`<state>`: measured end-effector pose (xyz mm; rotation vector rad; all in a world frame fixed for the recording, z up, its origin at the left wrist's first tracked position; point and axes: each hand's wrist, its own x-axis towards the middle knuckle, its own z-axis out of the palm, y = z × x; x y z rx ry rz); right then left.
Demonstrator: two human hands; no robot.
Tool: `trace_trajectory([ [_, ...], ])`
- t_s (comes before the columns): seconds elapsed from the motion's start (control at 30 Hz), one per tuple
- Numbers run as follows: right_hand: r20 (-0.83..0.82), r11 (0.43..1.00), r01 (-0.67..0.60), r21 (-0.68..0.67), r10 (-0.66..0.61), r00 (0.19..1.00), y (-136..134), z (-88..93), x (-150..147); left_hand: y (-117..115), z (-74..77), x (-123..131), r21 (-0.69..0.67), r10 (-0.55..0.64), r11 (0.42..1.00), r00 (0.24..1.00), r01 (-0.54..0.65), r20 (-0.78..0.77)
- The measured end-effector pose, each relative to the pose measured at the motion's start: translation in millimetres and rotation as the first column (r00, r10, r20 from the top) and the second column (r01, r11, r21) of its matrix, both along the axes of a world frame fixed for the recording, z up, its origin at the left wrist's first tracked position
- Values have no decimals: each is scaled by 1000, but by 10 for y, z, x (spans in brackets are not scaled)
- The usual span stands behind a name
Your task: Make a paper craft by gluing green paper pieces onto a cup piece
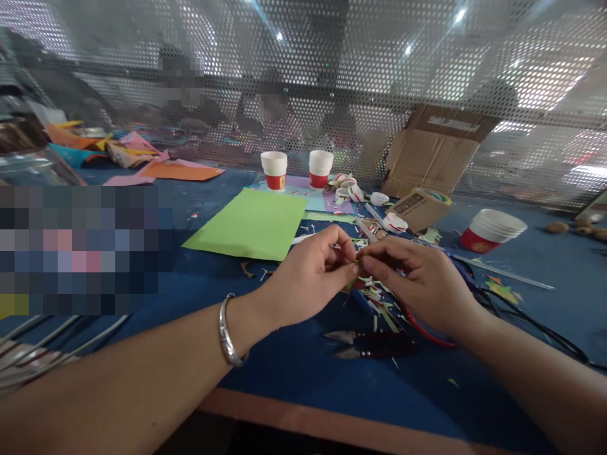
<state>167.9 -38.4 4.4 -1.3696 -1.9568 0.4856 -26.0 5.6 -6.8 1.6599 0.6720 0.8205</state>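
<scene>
My left hand [310,275], with a silver bangle at the wrist, and my right hand [420,281] meet fingertip to fingertip over the blue table [294,366]. Both pinch a tiny greenish piece [359,261], too small to name. Under and between the hands lies a litter of paper scraps [379,300]. Small thread snips with dark handles [367,344] lie on the table just in front of my hands. A sheet of green paper [251,224] lies flat beyond my left hand.
Two stacks of red-and-white paper cups [274,170] [320,169] stand behind the green sheet, another stack [490,230] lies tipped at the right. Cardboard boxes [436,158], cut cup pieces [348,188], black cables [521,309], coloured paper at back left [142,161]. Perforated screen behind; people beyond it.
</scene>
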Motion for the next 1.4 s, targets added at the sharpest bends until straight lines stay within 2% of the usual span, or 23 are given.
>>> trace_trajectory([
  [0.17, 1, 999, -34, 17, 34, 999, 14, 13, -4, 21, -13, -9, -42, -21, 999, 999, 20, -36],
  [0.37, 33, 998, -49, 28, 48, 998, 18, -22, 13, 33, -29, -7, -135, 22, 991, 1000, -24, -13],
  [0.47, -49, 1000, -10, 1, 10, 999, 23, -30, 12, 34, -18, 19, -246, 104, 966, 989, -76, 103],
  [0.6, -195, 996, -8, -94, -10, 981, 25, -15, -30, 19, -3, 58, -339, 247, 929, 931, -148, 270],
  [0.73, -310, 981, -58, -183, -2, 951, 18, 11, -101, -32, 0, 104, -326, 301, 927, 890, -187, 344],
  [0.9, -398, 973, -59, -222, -35, 917, 23, 8, -129, -77, 13, 142, -308, 298, 933, 877, -185, 377],
  [1.03, -372, 973, -73, -218, -13, 928, 39, -6, -105, -42, 34, 101, -256, 242, 953, 916, -162, 320],
  [1.13, -293, 966, -90, -243, 16, 956, 37, 11, -86, 27, 50, 37, -145, 187, 976, 966, -163, 177],
  [1.23, -160, 972, -71, -226, 35, 987, 20, 49, -70, 106, 53, -26, -29, 85, 996, 995, -84, 46],
  [1.4, 9, 989, -32, -146, 33, 999, 13, 65, -32, 182, 43, -84, -8, -30, 1000, 996, 30, -80],
])
